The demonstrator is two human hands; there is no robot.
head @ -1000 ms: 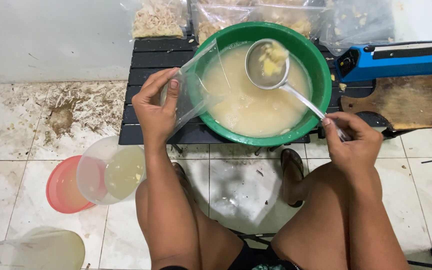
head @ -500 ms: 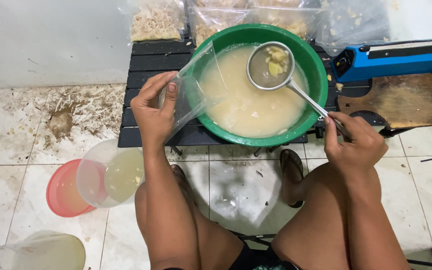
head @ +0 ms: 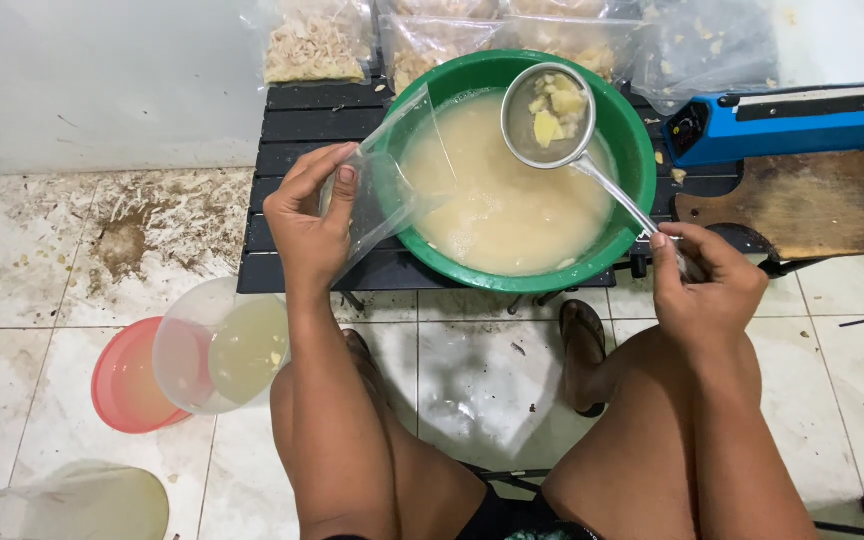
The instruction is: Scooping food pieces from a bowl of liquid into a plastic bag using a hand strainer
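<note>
Overhead, the left hand (head: 304, 222) pinches a limp clear plastic bag (head: 392, 180) open at the green basin's (head: 632, 150) nine-o'clock rim, while the right hand (head: 707, 285) clenches the steel ladle (head: 550, 115) handle, its bowl of pale chunks raised at one o'clock. Likely slippery and floppy, the bag is best gripped at its mouth. Filled clear bags (head: 317, 40) line the black table (head: 302, 130) at twelve o'clock, a blue sealer (head: 792, 118) at two.

Clear plastic bags, filled and empty

Three filled bags (head: 317, 40) of pale shreds are lined along the table's far edge; an emptier one (head: 712, 50) is seen rightward, and an open bag (head: 392, 180) is held at the basin's rim.
</note>
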